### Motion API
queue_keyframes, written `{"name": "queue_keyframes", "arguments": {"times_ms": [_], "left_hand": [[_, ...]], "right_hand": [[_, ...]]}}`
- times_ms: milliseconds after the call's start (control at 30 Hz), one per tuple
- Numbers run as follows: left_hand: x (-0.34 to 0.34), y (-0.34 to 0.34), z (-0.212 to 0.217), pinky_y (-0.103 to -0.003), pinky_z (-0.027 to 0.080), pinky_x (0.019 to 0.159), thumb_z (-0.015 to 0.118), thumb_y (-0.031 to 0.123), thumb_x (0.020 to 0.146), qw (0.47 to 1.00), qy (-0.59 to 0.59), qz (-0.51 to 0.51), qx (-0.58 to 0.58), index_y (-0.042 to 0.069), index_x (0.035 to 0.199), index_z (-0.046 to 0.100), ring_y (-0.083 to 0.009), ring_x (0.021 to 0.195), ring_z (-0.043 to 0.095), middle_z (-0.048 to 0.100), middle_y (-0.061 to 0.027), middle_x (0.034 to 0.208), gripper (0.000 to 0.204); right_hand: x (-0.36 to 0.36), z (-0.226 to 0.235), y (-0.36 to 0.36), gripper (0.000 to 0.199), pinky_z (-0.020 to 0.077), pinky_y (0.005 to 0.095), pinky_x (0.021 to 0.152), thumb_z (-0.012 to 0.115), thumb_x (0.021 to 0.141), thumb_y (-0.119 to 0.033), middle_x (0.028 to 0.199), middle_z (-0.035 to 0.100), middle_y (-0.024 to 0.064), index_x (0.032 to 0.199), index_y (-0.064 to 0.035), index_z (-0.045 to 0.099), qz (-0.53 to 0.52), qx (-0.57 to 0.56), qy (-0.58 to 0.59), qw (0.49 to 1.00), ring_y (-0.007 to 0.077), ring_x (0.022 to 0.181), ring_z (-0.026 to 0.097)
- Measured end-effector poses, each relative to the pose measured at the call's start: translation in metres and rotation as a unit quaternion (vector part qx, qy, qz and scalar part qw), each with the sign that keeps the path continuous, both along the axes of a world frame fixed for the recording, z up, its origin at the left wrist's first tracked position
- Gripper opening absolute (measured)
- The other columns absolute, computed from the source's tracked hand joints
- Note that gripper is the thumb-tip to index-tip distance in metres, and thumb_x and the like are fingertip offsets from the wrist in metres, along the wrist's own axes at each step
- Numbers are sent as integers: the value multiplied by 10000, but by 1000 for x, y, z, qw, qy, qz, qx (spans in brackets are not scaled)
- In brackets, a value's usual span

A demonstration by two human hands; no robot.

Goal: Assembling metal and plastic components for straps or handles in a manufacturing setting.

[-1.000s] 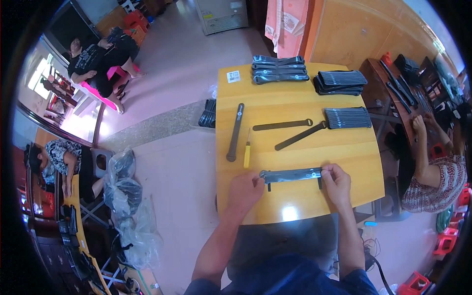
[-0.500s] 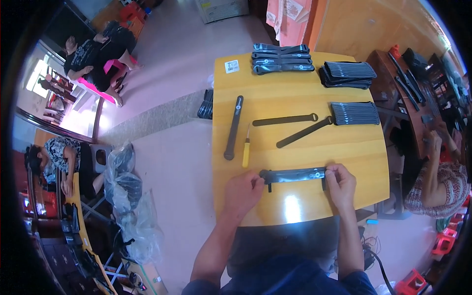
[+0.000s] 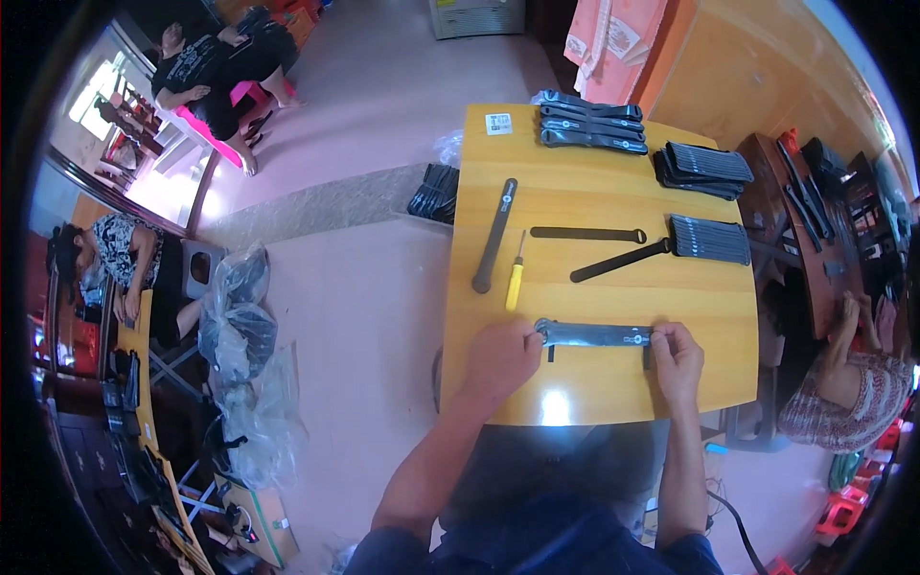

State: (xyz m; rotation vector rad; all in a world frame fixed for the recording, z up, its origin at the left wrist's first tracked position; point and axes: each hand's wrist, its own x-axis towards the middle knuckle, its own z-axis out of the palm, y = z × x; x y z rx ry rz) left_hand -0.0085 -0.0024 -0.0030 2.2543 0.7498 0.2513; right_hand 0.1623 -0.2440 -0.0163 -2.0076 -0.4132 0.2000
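While both hands rest on the near part of the yellow table (image 3: 613,379), they hold one long black strap (image 3: 594,334) flat between them, lying crosswise just in front of the person. At the strap's left end the left hand (image 3: 500,355) is closed, fingers curled over its rounded tip. At its right end the right hand (image 3: 677,353) is closed too, pinching that end against the tabletop. A short dark tab hangs down from the strap near each hand.

Just beyond the left hand lies a small screwdriver with a yellow handle (image 3: 515,284), its thin shaft pointing away from the person. Beside it, a little further left, a long black bar (image 3: 494,235) lies nearly lengthwise on the table. Toward the middle lie two more loose straps: one flat and crosswise (image 3: 586,234), the other slanted (image 3: 618,261), its far end touching a bundle of black straps (image 3: 711,240) at the right side. A second bundle (image 3: 702,168) sits further back on the right, and a third stack (image 3: 588,123) lies along the far edge, near a small white label (image 3: 497,124).

On the pink floor left of the table stand clear plastic bags (image 3: 240,335) of dark goods. Another person in a patterned top (image 3: 843,402) sits at the right, well apart from the strap, and others sit at the far left
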Motion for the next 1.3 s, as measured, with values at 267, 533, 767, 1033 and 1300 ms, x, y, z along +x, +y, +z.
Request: {"name": "queue_keyframes", "arguments": {"times_ms": [267,533,767,1033,1300], "left_hand": [[2,1,-10,-543,531,667,701,233,873,1000,-26,1,6,48,776,673,-420,732,678,678,-197,751,210],[5,-1,-9,-545,527,717,692,226,871,1000,-1,-5,-1,44,793,680,-423,782,680,686,-190,781,198],[1,-2,-1,-471,538,672,709,223,892,1000,4,11,-6,37,836,706,-375,717,697,704,-175,762,194],[1,0,6,-495,545,697,676,259,911,998,34,19,-43,61,877,729,-385,762,705,713,-170,795,208],[3,-1,9,-483,564,710,680,253,912,998,39,19,-49,55,884,737,-379,754,716,726,-166,792,208]], "right_hand": [[1,-2,-1,82,447,227,616,685,991,-85,733,605,-40,954,-12,684,-1,-7,-10,1000,39,677,520],[3,-5,-4,72,463,230,621,699,977,-84,726,613,-35,965,-13,689,-5,-9,21,1000,42,676,544],[-2,-2,1,58,491,249,609,710,955,-85,709,652,-9,963,-28,707,-14,-14,-7,1000,60,646,587],[-3,3,3,71,498,259,591,728,942,-103,688,668,20,962,-35,717,-20,-30,-16,999,80,617,606],[-4,3,3,51,466,234,568,711,959,-67,685,638,-18,938,-27,688,-25,-58,-25,998,43,611,568]]}}
